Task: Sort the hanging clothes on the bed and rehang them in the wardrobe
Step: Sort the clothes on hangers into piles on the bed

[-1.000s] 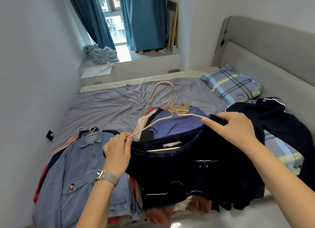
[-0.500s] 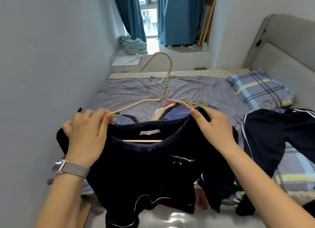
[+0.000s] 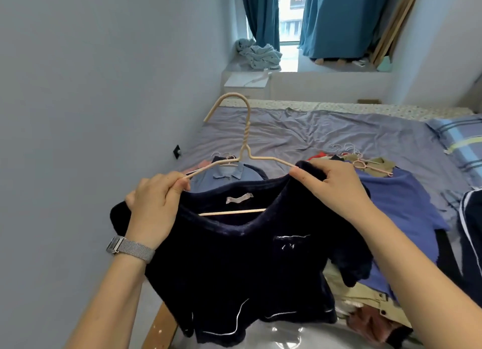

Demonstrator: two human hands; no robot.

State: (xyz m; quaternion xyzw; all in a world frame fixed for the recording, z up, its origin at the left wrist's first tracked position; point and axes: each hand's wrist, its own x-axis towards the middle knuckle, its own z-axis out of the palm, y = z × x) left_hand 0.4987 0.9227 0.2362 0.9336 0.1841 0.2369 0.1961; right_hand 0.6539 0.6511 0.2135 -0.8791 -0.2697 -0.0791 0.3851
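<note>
Cream wire hanger in navy knit top | long axis left-right | left hand pinches hanger arm, right hand pinches top's shoulder | near, over bed.

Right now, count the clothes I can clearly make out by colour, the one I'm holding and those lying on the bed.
Navy: 1, the navy top on the cream hanger, held in both hands
Light blue denim: 1, the denim shirt
Blue: 1, the blue shirt
Olive: 1, the olive garment
Total: 4
</note>
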